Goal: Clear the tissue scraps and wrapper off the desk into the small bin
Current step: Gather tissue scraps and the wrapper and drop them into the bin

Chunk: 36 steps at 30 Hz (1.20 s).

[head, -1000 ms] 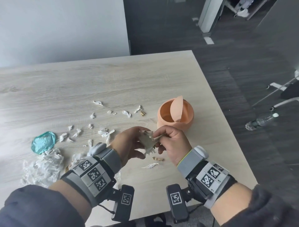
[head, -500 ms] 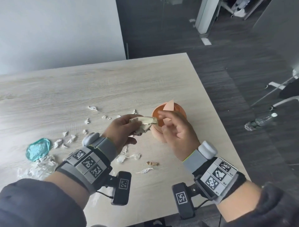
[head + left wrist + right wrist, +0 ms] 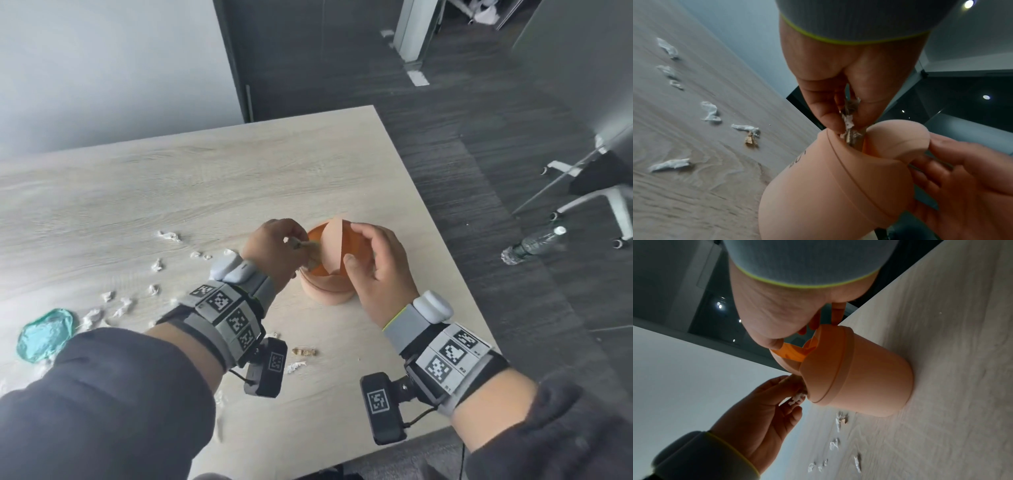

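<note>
The small peach bin [image 3: 325,291] stands near the desk's right edge with its swing lid [image 3: 334,246] tipped up on edge. My left hand [image 3: 301,245] pinches a wad of brown and white tissue scraps [image 3: 851,105] and holds it in the bin's opening, left of the lid. My right hand [image 3: 354,244] grips the bin's top, thumb on the lid and fingers curled over the far rim. In the right wrist view the bin [image 3: 869,382] sits under my right hand [image 3: 805,332]. A teal wrapper [image 3: 44,334] lies at the far left. Several white scraps [image 3: 157,265] dot the desk.
A brown scrap [image 3: 304,351] and a white one [image 3: 296,366] lie near the front edge, behind my left wrist. The desk [image 3: 239,171] ends just right of the bin. On the dark floor lie a plastic bottle [image 3: 534,243] and a white chair base [image 3: 599,192].
Both hands moved away from me, up to the bin. The right hand let go of the scraps and took hold of the bin's top, while the left carried the scraps into the opening.
</note>
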Available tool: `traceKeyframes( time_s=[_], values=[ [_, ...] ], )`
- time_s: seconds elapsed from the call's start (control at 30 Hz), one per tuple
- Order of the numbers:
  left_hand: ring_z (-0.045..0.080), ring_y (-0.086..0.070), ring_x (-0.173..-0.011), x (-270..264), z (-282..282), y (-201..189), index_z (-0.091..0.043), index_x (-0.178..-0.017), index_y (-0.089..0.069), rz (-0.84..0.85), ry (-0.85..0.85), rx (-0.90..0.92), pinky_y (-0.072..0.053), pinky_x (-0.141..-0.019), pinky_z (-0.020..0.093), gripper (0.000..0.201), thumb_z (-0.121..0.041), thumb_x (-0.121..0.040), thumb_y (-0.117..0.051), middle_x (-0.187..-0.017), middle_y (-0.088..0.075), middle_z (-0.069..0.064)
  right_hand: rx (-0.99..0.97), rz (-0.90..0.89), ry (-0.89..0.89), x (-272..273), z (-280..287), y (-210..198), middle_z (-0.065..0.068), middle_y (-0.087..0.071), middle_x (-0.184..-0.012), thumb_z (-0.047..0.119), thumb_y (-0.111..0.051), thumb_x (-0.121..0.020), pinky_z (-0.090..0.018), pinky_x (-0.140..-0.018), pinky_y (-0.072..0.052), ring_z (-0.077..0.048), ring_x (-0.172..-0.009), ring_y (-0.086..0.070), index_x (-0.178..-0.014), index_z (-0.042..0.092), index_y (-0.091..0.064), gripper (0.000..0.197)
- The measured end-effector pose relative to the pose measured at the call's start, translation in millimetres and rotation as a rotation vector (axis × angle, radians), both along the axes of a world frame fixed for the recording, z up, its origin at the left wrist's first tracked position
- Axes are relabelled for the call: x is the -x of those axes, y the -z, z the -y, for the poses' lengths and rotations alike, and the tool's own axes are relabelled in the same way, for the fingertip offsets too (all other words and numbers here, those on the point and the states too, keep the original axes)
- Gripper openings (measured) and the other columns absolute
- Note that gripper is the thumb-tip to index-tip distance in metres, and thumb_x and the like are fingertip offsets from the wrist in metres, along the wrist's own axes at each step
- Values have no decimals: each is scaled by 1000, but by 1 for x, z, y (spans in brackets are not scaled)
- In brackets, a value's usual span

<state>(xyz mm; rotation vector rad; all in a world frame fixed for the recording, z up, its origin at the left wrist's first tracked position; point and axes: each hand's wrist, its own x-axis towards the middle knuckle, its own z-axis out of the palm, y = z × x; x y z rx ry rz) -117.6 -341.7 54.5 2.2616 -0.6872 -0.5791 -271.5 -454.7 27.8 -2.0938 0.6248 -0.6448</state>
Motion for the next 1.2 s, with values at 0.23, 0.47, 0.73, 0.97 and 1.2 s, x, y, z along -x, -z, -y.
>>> traceKeyframes(
  time_s=[0.23,0.47,0.73,0.97,1.2],
  values=[
    [20,-62,-75,3,10,8,-32,-97,-56,142,133,-42,-52,-64,35,17,-21,-84,-60,-85,-65,-8,-38,-66,20,-1,1,4,5,-53,-133,26,-53,-85,-37,-106,-39,-18,-123,-47,-133,19,-50,49],
    [12,-44,-94,2,7,18,-28,-72,-61,354,438,-296,-49,-78,37,25,-40,-86,-44,-81,-66,-15,10,-89,-1,0,4,12,1,-52,-137,16,-57,-81,-40,-109,-37,-20,-128,-46,-135,17,-48,55],
    [14,-62,-104,-7,-17,22,-35,-120,-69,215,388,-30,-51,-93,35,36,-39,-91,-48,-127,-66,-17,-6,-11,56,1,6,-1,2,-57,-127,7,-57,-81,-41,-105,-42,-15,-123,-52,-124,16,-58,44],
    [13,-62,-104,-40,-87,30,-31,-120,-68,167,51,-58,-50,-87,31,28,-27,-93,-61,-126,-66,-4,82,171,30,-14,-18,-55,-1,-62,-98,8,-60,-85,-27,-78,-47,-18,-85,-58,-102,12,-66,19],
    [24,-57,-123,-47,-180,69,-32,-120,-68,128,30,-381,-44,-106,42,33,-29,-86,-67,-135,-62,-2,-6,-234,-488,-45,-83,-11,8,-63,-87,16,-68,-83,-23,-69,-46,-7,-72,-55,-94,19,-70,12]
  ],
)
